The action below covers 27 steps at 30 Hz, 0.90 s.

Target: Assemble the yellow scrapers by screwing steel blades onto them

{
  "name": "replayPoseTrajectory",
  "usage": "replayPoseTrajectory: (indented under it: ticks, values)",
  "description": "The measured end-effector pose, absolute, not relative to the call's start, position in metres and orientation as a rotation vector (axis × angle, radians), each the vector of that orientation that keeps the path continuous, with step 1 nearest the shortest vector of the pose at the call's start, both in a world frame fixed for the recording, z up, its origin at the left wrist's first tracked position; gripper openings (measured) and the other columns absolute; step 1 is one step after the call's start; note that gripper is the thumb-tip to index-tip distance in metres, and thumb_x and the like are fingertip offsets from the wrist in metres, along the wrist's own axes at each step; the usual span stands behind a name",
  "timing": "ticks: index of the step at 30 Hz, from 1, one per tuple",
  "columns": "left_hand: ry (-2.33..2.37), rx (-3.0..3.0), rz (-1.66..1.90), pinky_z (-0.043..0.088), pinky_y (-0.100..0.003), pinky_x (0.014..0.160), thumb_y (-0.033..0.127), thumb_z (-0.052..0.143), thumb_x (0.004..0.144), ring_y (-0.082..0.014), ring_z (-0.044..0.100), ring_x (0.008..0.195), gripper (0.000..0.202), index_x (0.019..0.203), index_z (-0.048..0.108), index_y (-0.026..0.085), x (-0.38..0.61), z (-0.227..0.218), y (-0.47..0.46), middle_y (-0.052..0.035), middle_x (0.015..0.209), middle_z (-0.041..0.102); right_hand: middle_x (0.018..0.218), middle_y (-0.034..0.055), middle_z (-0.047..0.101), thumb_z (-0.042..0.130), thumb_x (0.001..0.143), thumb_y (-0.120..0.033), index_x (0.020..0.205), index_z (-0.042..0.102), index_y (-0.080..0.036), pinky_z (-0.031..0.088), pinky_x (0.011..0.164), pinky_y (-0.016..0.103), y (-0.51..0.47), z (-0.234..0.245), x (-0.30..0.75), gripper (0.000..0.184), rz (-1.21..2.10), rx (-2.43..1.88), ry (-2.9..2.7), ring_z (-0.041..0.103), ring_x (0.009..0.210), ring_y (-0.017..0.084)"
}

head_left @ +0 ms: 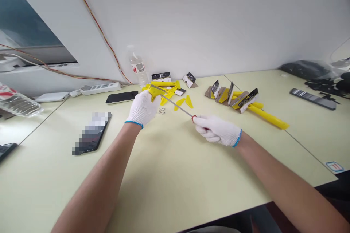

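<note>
My left hand, in a white knit glove with a blue cuff edge, is closed on a yellow plastic scraper part, with a thin metal strip along it. My right hand, gloved alike, grips a screwdriver by its red handle, mostly hidden in the fingers. The long shaft points left, toward the yellow part; whether the tip touches it I cannot tell. Small metal screws lie by my left hand. Two yellow triangular pieces lie beyond the shaft, beside more yellow parts.
Yellow-handled scrapers with cardboard sleeves lie at right. Black-and-white cards and a water bottle stand near the wall. Phones, a power strip and another bottle are at left. A dark, shiny flat object lies far right.
</note>
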<state>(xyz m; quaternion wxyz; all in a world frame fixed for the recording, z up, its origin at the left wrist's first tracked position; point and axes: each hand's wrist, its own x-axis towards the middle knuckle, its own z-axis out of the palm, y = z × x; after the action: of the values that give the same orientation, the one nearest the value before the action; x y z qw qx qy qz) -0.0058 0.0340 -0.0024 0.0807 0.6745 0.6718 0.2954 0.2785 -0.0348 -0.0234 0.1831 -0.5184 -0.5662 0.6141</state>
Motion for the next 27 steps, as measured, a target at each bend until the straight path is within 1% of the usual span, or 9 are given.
replayPoseTrajectory:
  ticks: [4, 7, 9, 12, 14, 17, 22, 24, 27]
  values:
    - [2.011, 2.073, 0.903, 0.041, -0.037, 0.065, 0.032, 0.058, 0.098, -0.0225, 0.062, 0.070, 0.025, 0.076, 0.055, 0.021, -0.007, -0.006, 0.034, -0.0089, 0.074, 0.062, 0.087, 0.0065, 0.061, 0.066, 0.101, -0.046, 0.092, 0.064, -0.015, 0.031, 0.068, 0.026, -0.034, -0.039, 0.272, 0.033, 0.520, -1.645, -1.879, 0.050, 0.075, 0.014]
    - [2.021, 2.043, 0.886, 0.043, -0.038, 0.068, 0.033, 0.056, 0.099, -0.0228, 0.062, 0.070, 0.023, 0.081, 0.061, 0.019, -0.004, -0.005, 0.032, -0.0099, 0.077, 0.064, 0.098, 0.0117, 0.066, 0.053, 0.108, -0.049, 0.100, 0.073, -0.016, 0.028, 0.072, 0.029, -0.033, -0.044, 0.271, 0.040, 0.140, -1.613, -1.944, 0.056, 0.088, 0.020]
    - [1.987, 2.041, 0.876, 0.043, -0.038, 0.068, 0.034, 0.054, 0.100, -0.0210, 0.059, 0.068, 0.024, 0.084, 0.063, 0.018, -0.002, -0.003, 0.030, -0.0095, 0.077, 0.064, 0.092, 0.0116, 0.063, 0.046, 0.110, -0.052, 0.100, 0.071, -0.015, 0.028, 0.067, 0.028, -0.032, -0.040, 0.273, 0.046, 0.433, -1.659, -1.900, 0.053, 0.080, 0.018]
    - [1.977, 2.062, 0.881, 0.043, -0.037, 0.068, 0.035, 0.053, 0.101, -0.0208, 0.059, 0.068, 0.026, 0.087, 0.064, 0.017, -0.001, 0.000, 0.027, -0.0095, 0.080, 0.065, 0.078, 0.0032, 0.051, 0.037, 0.110, -0.067, 0.107, 0.061, -0.017, 0.021, 0.053, 0.025, -0.032, -0.031, 0.278, 0.056, 1.454, -1.564, -1.652, 0.028, 0.055, 0.010]
    - [2.017, 2.062, 0.881, 0.042, -0.038, 0.069, 0.035, 0.055, 0.099, -0.0222, 0.060, 0.070, 0.024, 0.086, 0.063, 0.017, -0.001, 0.000, 0.028, -0.0100, 0.081, 0.066, 0.079, -0.0001, 0.049, 0.047, 0.106, -0.070, 0.109, 0.055, -0.019, 0.017, 0.050, 0.024, -0.031, -0.029, 0.279, 0.052, 1.743, -1.485, -1.526, 0.019, 0.052, 0.008]
    - [2.030, 1.999, 0.881, 0.040, -0.036, 0.066, 0.034, 0.058, 0.096, -0.0229, 0.061, 0.071, 0.019, 0.083, 0.061, 0.019, -0.002, -0.004, 0.029, -0.0099, 0.081, 0.067, 0.082, 0.0018, 0.057, 0.071, 0.097, -0.048, 0.096, 0.056, -0.016, 0.028, 0.058, 0.023, -0.031, -0.034, 0.275, 0.036, 1.129, -1.654, -1.736, 0.039, 0.060, 0.008]
    - [2.007, 1.961, 0.874, 0.039, -0.034, 0.065, 0.033, 0.058, 0.096, -0.0207, 0.057, 0.068, 0.019, 0.080, 0.053, 0.023, 0.001, -0.006, 0.029, -0.0065, 0.080, 0.066, 0.084, 0.0073, 0.063, 0.056, 0.108, -0.047, 0.087, 0.065, -0.015, 0.020, 0.068, 0.030, -0.030, -0.044, 0.275, 0.040, 0.101, -1.687, -1.988, 0.047, 0.074, 0.016]
    - [1.994, 1.954, 0.865, 0.038, -0.033, 0.065, 0.033, 0.057, 0.096, -0.0190, 0.053, 0.066, 0.021, 0.079, 0.050, 0.023, 0.003, -0.004, 0.028, -0.0052, 0.079, 0.064, 0.088, 0.0085, 0.064, 0.052, 0.109, -0.049, 0.088, 0.066, -0.014, 0.022, 0.068, 0.029, -0.029, -0.042, 0.280, 0.043, 0.185, -1.651, -1.989, 0.049, 0.077, 0.016]
    - [1.948, 1.983, 0.842, 0.038, -0.035, 0.068, 0.031, 0.056, 0.097, -0.0196, 0.053, 0.069, 0.021, 0.079, 0.049, 0.023, 0.004, -0.002, 0.025, -0.0060, 0.079, 0.062, 0.077, 0.0041, 0.054, 0.047, 0.107, -0.064, 0.100, 0.066, -0.016, 0.024, 0.059, 0.025, -0.030, -0.034, 0.288, 0.052, 1.066, -1.606, -1.904, 0.039, 0.061, 0.012]
